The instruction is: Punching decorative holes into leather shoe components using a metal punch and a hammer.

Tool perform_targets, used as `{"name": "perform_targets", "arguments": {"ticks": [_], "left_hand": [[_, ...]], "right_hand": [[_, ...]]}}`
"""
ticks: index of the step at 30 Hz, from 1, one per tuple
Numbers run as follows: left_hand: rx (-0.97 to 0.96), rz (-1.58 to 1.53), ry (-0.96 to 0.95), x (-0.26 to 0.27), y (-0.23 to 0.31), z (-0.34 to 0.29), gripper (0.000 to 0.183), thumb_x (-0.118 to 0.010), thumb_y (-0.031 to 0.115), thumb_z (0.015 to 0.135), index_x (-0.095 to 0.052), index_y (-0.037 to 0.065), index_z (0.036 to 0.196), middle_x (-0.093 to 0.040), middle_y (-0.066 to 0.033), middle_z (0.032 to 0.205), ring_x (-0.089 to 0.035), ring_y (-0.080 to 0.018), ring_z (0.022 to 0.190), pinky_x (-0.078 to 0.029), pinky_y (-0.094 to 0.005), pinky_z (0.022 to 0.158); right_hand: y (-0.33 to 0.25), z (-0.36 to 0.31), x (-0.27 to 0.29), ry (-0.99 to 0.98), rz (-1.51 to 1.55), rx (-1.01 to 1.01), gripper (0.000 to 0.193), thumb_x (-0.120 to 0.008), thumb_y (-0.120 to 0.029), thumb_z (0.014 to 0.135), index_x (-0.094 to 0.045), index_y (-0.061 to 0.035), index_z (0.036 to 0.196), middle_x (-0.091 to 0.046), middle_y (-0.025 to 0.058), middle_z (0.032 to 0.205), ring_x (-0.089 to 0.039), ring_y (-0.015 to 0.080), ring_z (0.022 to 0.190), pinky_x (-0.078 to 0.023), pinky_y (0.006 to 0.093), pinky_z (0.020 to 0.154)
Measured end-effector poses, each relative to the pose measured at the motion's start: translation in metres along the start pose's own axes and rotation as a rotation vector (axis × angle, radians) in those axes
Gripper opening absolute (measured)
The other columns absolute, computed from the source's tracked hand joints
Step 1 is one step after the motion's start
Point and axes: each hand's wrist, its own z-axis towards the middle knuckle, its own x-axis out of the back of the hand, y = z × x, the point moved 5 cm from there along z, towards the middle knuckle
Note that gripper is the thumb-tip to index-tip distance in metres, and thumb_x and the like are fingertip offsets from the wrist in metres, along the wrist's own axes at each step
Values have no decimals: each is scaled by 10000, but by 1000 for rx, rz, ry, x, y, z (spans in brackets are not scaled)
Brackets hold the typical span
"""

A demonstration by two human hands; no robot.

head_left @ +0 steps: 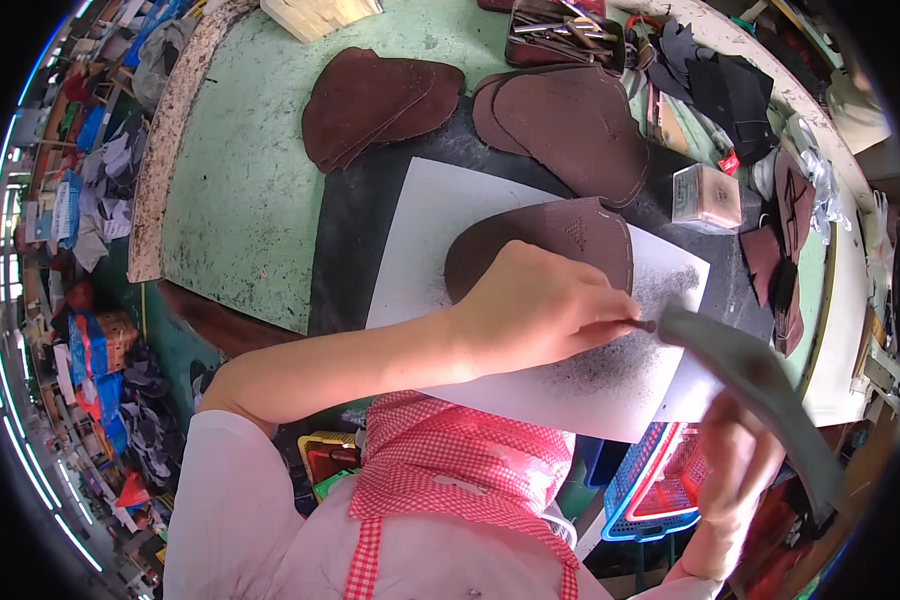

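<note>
A brown leather piece (530, 235) with a curved edge and a small patch of punched marks lies on a white board (420, 215). My left hand (540, 305) is above it, fingers closed in a pinch on a thin dark punch (642, 324) that points to the right. Most of the punch is hidden by the fingers. My right hand (735, 450) grips a long, curved grey hammer (750, 365), blurred by motion. In this view its upper end appears right beside the punch's end; whether they touch I cannot tell. Dark specks (610, 360) cover the board near my left hand.
Stacked brown leather pieces (370, 105) lie at the back left, another stack (570, 125) at the back right. A small clear box (707, 198) stands right of the board. Beyond is a tray of metal tools (565, 35). Baskets (650, 490) sit below the table edge.
</note>
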Motion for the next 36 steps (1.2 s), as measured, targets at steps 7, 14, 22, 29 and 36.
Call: {"name": "perform_targets", "arguments": {"ticks": [7, 14, 22, 29, 36], "left_hand": [[391, -573, -142, -1, -24, 6, 95, -646, 8, 883, -681, 3, 971, -700, -40, 889, -644, -61, 810, -537, -214, 745], [255, -353, -144, 1, -12, -1, 130, -699, 83, 839, -686, 44, 962, -697, -49, 845, -684, -115, 741, -537, -244, 675], [374, -508, -135, 3, -25, -3, 132, -671, 71, 870, -662, 26, 994, -703, -66, 890, -675, -70, 821, -526, -226, 725], [88, -164, -124, 10, -3, -4, 132, -695, 94, 845, -666, 46, 965, -702, -55, 895, -697, -138, 776, -530, -241, 695], [244, -356, -104, 10, -24, -7, 129, -702, 122, 841, -657, 69, 950, -697, -48, 837, -699, -175, 742, -530, -261, 652]], "right_hand": [[13, 8, -2, -112, 326, -64, 364, -551, -270, 977, -535, 39, 1166, -593, 69, 894, -544, 117, 746, -449, 264, 660], [0, -5, 8, 70, 407, 34, 299, -520, -197, 969, -544, 44, 1144, -619, 81, 898, -578, 118, 782, -475, 252, 678], [-6, 8, -5, -49, 121, 100, 260, -518, -214, 976, -594, 21, 1057, -618, 69, 803, -561, 137, 663, -445, 271, 590], [0, -5, 7, -82, 343, 95, 405, -503, -334, 974, -544, 32, 1142, -539, 75, 830, -451, 91, 600, -355, 230, 551], [-13, 11, -6, 26, 52, 95, 527, -426, -479, 988, -492, 33, 1094, -398, -1, 608, -321, 43, 484, -229, 195, 437]]}}
